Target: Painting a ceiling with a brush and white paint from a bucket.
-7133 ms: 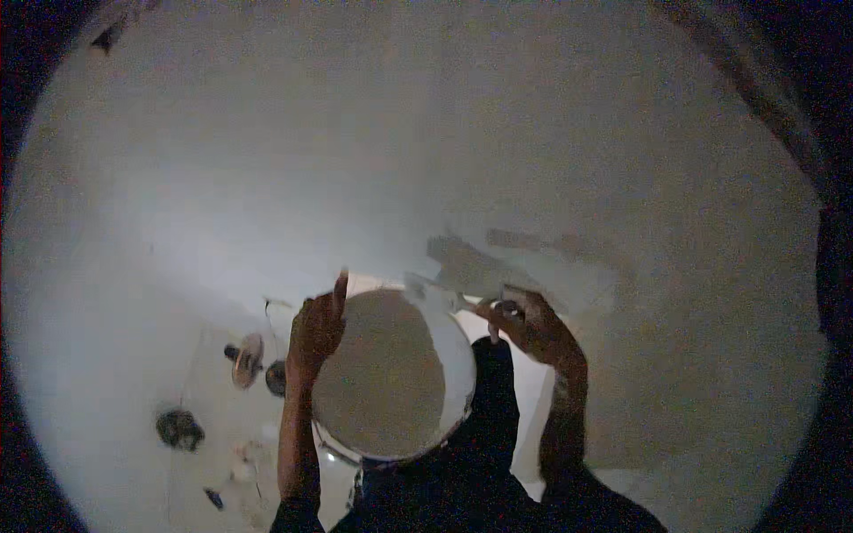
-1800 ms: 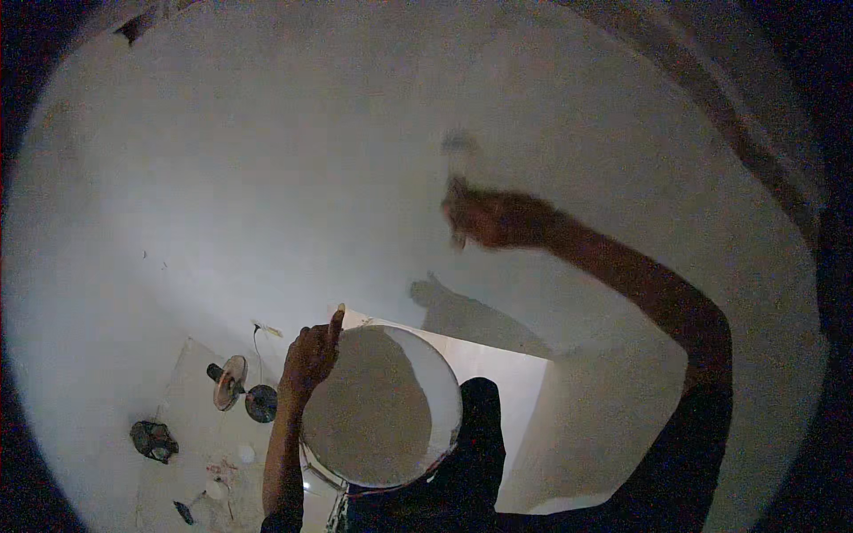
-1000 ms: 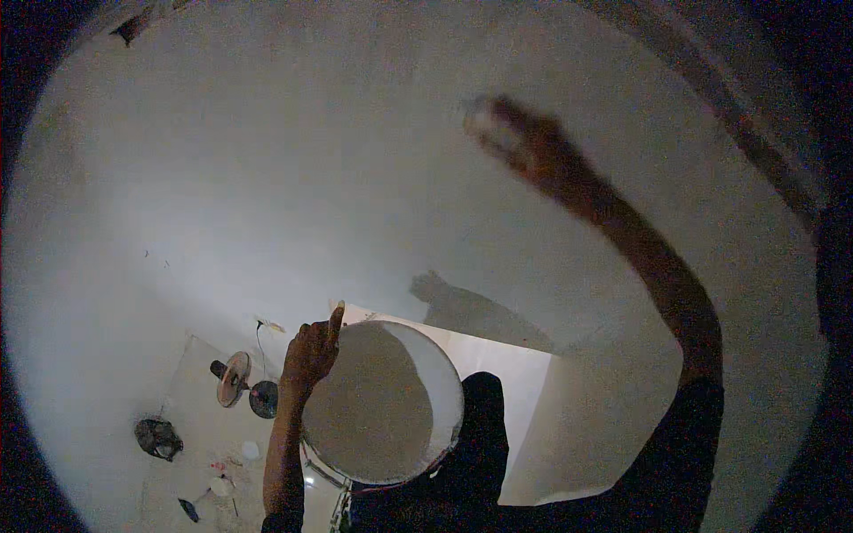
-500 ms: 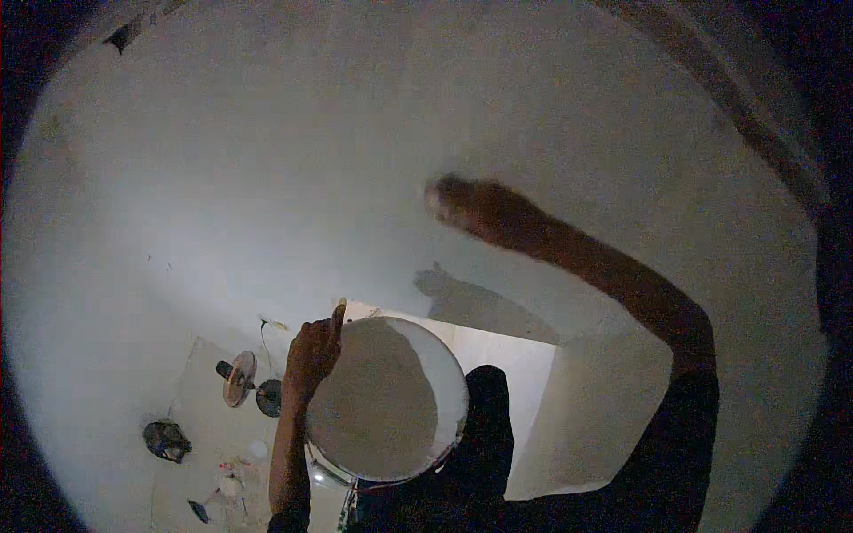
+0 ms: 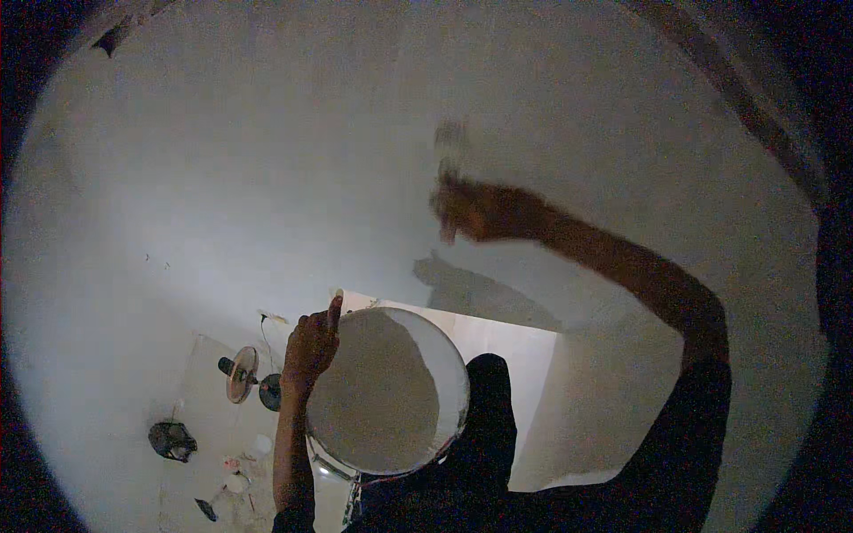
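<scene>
My left hand (image 5: 311, 346) grips the left rim of a round bucket (image 5: 451, 409), index finger pointing up along it and the other fingers curled. The bucket holds a grey-beige substance (image 5: 373, 391) with a smooth surface; a pale band shows at its right side. My right hand (image 5: 480, 209) is raised above the bucket in front of a pale plastered wall (image 5: 293, 133), closed on a tool too smeared by motion to identify; a faint blurred part of it sticks up from the fingers. The hand's shadow falls on the wall below it.
My dark-clad knee (image 5: 487, 382) is right of the bucket, beside a light ledge or floor strip (image 5: 524, 355). At lower left lie a fan-like object (image 5: 242, 376), a black round object (image 5: 269, 391), a dark bundle (image 5: 171, 440) and small scattered items. A darker band (image 5: 755, 115) curves along the upper right.
Since the earliest frame my right hand has risen from beside the bucket onto the upper wall area, then moved up, down and turned with the tool. My left hand stays on the rim.
</scene>
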{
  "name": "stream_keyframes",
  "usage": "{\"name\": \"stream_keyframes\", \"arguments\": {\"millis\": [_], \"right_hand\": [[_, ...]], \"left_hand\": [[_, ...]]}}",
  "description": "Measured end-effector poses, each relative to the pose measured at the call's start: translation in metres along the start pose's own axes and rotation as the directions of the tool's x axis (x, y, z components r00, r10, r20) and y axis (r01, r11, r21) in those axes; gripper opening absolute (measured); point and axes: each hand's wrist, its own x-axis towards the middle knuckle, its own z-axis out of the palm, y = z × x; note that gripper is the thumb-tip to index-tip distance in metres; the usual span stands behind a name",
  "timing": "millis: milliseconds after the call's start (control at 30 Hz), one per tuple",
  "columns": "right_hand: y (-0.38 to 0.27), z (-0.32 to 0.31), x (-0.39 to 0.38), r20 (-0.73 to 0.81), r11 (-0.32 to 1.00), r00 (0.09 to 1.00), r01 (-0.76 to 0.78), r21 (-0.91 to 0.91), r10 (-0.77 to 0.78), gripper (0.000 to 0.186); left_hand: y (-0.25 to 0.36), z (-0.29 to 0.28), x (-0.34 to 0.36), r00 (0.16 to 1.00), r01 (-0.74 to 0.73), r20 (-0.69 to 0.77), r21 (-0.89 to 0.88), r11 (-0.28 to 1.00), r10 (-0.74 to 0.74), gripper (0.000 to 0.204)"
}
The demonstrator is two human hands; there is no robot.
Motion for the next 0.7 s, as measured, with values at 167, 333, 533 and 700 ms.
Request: {"name": "stream_keyframes", "arguments": {"millis": [167, 333, 533, 700], "right_hand": [[0.008, 0.014, -0.012, -0.093, 0.604, 0.877, -0.244, 0.759, 0.471, 0.037], [0.155, -0.085, -0.039, -0.339, 0.765, 0.686, -0.58, 0.279, 0.644, 0.034], [0.104, -0.046, -0.024, -0.209, 0.796, 0.873, -0.274, 0.54, 0.442, 0.03], [-0.006, 0.058, -0.018, -0.117, 0.763, 0.935, 0.197, -0.616, -0.336, 0.024]], "left_hand": [[0.0, 0.0, 0.001, 1.0, 0.018, 0.018, -0.002, 1.0, -0.018, 0.059], [0.006, 0.0, 0.0, 0.999, 0.033, 0.029, 0.006, 0.999, -0.034, 0.06], [0.002, 0.004, -0.002, 0.999, 0.0, -0.033, -0.039, 0.999, -0.001, 0.058], [-0.002, 0.009, -0.002, 1.0, -0.012, -0.003, 0.039, 0.999, 0.013, 0.062]]}}
